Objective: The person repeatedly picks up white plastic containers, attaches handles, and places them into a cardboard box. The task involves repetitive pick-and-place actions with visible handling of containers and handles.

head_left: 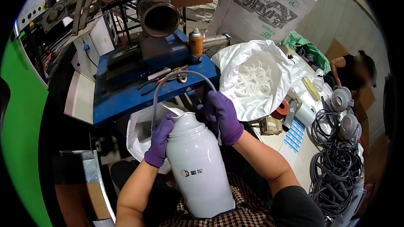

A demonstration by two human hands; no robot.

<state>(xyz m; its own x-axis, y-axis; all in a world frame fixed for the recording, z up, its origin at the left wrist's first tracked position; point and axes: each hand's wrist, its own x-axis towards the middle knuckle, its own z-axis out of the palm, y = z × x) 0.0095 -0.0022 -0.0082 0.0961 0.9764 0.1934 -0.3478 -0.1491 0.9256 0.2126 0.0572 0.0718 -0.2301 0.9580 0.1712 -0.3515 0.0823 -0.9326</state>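
Note:
A tall white plastic flask body (200,168) stands upright on my lap, its spout pointing left. My left hand (159,143), in a purple glove, grips the flask's shoulder just below the spout. My right hand (223,115), also purple-gloved, rests on the top rim at the far side, fingers curled. A thin grey hose (166,86) arcs from the blue bench down beside my left hand.
A blue metal bench (126,92) with a dark cylindrical machine (159,16) and an orange spray can (195,42) stands ahead. An open white sack of white rings (256,80) lies right. Coiled grey rubber seals (336,164) pile far right, where another person (353,69) crouches.

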